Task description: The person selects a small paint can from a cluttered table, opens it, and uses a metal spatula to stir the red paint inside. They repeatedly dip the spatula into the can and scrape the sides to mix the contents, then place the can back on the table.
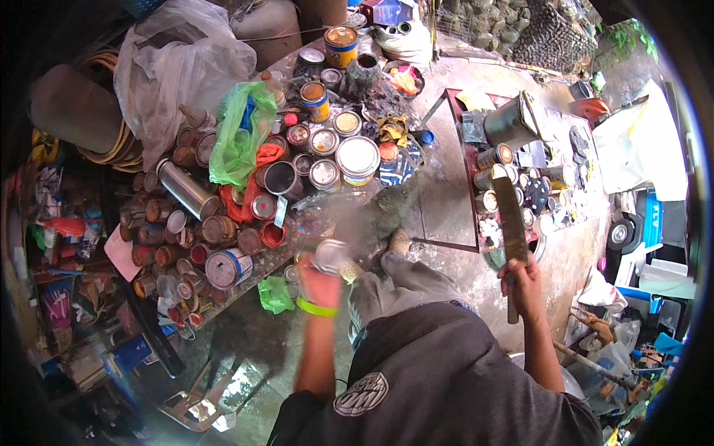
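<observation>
Right hand [523, 281] grips blade [511, 227]; left hand [320, 284], blurred, appears closed on can [329, 256].
Blade's long axis runs forward, butt below the right hand; can lies well left of it, nearer the cluttered bench [299, 233].

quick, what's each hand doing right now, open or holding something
Left hand: closed on a small round can, somewhat blurred.
Right hand: closed around a long, flat, blade-like tool.
</observation>
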`<action>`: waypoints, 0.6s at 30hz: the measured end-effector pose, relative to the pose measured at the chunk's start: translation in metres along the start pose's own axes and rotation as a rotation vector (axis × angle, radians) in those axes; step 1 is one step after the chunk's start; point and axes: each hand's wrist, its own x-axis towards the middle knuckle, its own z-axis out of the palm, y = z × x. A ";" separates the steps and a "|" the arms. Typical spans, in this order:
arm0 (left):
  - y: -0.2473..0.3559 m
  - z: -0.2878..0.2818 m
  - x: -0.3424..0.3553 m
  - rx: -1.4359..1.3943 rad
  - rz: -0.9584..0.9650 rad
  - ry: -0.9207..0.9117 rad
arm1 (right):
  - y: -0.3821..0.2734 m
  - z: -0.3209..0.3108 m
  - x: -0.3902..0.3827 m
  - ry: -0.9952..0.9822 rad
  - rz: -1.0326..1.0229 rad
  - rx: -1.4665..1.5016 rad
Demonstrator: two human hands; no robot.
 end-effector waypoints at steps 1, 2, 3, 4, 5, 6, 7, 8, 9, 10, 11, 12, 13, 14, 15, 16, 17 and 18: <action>-0.009 0.009 -0.015 0.101 -0.043 0.022 | 0.004 0.009 0.001 -0.040 0.025 -0.031; -0.028 0.024 -0.025 0.066 -0.038 0.042 | 0.009 0.019 -0.001 -0.066 0.059 -0.043; -0.049 0.054 -0.035 -0.094 -0.017 0.053 | 0.006 0.029 0.003 -0.096 0.071 -0.062; -0.057 0.069 -0.034 -0.245 0.000 0.054 | -0.001 0.037 -0.006 -0.148 0.116 -0.032; -0.040 0.052 -0.017 0.027 0.149 0.100 | 0.002 0.040 -0.004 -0.198 0.122 -0.004; -0.010 0.014 0.009 0.305 0.292 0.152 | 0.011 0.045 -0.003 -0.229 0.121 -0.021; 0.008 -0.009 0.030 0.583 0.441 0.207 | 0.019 0.054 0.002 -0.270 0.120 -0.039; 0.009 -0.012 0.041 0.884 0.654 0.261 | 0.021 0.069 0.007 -0.358 0.118 -0.034; 0.009 -0.012 0.052 1.195 0.869 0.303 | 0.024 0.086 0.014 -0.430 0.179 -0.028; 0.006 -0.003 0.057 1.420 0.854 0.318 | 0.037 0.099 0.019 -0.483 0.212 0.019; 0.009 0.004 0.060 1.866 1.014 0.347 | 0.055 0.112 0.025 -0.536 0.244 0.068; 0.005 0.001 0.068 1.863 1.038 0.371 | 0.065 0.126 0.030 -0.554 0.294 0.078; 0.001 -0.005 0.077 1.857 1.064 0.393 | 0.072 0.141 0.033 -0.572 0.342 0.089; 0.000 -0.011 0.086 1.860 1.093 0.445 | 0.080 0.153 0.035 -0.588 0.389 0.101; 0.000 -0.018 0.096 1.863 1.122 0.491 | 0.090 0.165 0.036 -0.583 0.409 0.091; 0.001 -0.026 0.103 1.866 1.153 0.546 | 0.098 0.176 0.037 -0.586 0.427 0.078; 0.002 -0.033 0.108 1.872 1.134 0.563 | 0.106 0.187 0.038 -0.588 0.445 0.066; 0.001 -0.044 0.112 1.878 1.113 0.587 | 0.115 0.197 0.040 -0.599 0.450 0.073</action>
